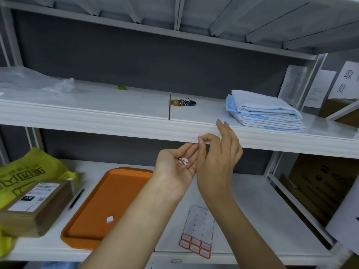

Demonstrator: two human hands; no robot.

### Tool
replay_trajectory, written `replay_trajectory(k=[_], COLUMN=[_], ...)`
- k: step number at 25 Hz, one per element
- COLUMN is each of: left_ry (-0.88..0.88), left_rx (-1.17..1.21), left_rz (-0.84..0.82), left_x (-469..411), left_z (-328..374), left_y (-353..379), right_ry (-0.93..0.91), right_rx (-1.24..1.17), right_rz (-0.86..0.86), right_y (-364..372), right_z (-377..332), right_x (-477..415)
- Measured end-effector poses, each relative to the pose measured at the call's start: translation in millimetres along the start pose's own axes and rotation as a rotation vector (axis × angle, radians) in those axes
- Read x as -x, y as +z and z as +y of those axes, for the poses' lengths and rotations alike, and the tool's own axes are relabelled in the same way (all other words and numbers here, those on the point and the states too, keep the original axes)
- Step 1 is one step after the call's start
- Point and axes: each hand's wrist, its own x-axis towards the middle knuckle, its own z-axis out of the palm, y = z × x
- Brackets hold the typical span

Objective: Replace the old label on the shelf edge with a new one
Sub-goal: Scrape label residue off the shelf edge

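Observation:
My left hand (175, 164) lies palm up just below the white shelf edge (116, 123), with small torn scraps of the old label (183, 160) resting in the palm. My right hand (219, 150) is at the shelf edge, thumb and forefinger pinching a tiny red-and-white label scrap (199, 137) at the lip, other fingers raised against the edge. A label sheet (198, 232) with several red-bordered stickers at its near end lies on the lower shelf.
An orange tray (93, 206) holds a small white piece (110, 219). A black pen (76, 199), a cardboard parcel (33, 206) and a yellow bag (29, 167) are at the lower left. Folded blue cloth (266, 111) and keys (182, 102) sit on the upper shelf.

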Motion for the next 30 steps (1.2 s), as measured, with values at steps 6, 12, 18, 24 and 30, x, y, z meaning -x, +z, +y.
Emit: replay_trajectory(k=[6, 12, 18, 24, 30], left_ry=[-0.002, -0.016, -0.024, -0.017, -0.024], left_rx=[0.007, 0.028, 0.015, 0.008, 0.012], left_rz=[-0.005, -0.005, -0.012, -0.009, 0.0], left_x=[2, 0, -1, -2, 1], left_z=[1, 2, 3, 2, 2], left_y=[0, -1, -2, -3, -2], right_ry=[0.006, 0.042, 0.114, 0.03, 0.024], right_rx=[0.003, -0.122, -0.242, -0.203, -0.21], right_rz=[0.0, -0.035, -0.04, -0.038, -0.075], right_y=[1, -6, -4, -6, -11], right_z=[0, 8, 8, 9, 11], right_x=[-2, -5, -9, -9, -11])
